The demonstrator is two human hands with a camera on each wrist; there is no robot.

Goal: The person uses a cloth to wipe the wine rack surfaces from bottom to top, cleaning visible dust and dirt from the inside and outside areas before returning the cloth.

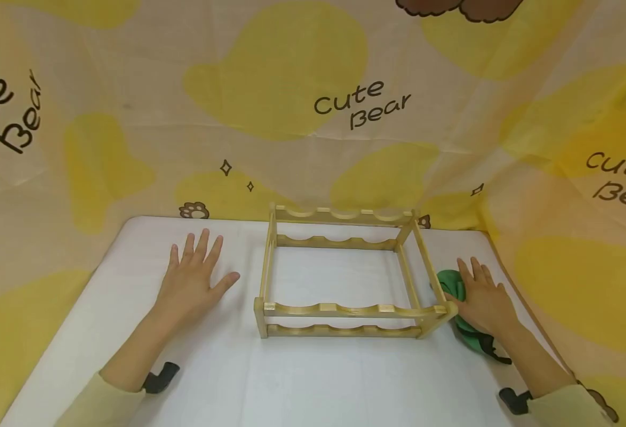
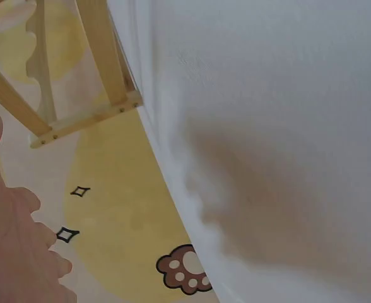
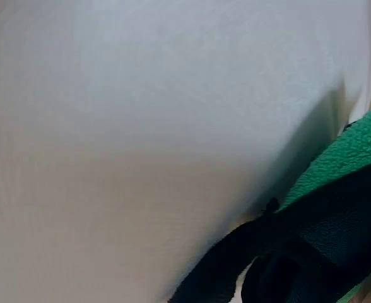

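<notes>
My left hand (image 1: 189, 287) is held over the left part of the white table with its fingers spread, holding nothing. In the left wrist view its fingertips (image 2: 21, 246) show at the left edge and a shadow falls on the table. To its right stands a light wooden rack (image 1: 328, 309) with scalloped rails. My right hand (image 1: 485, 305), fingers straight, is over a crumpled green fuzzy cloth item (image 1: 452, 283) with a black band (image 3: 324, 233), beside the rack's front right corner. The hand covers part of this item.
The white table (image 1: 313, 379) has a patterned yellow-and-beige fabric wall (image 1: 291, 71) behind it and at both sides. The rack's back rail stands close to the rear wall. Black straps (image 1: 160, 378) hang by both wrists.
</notes>
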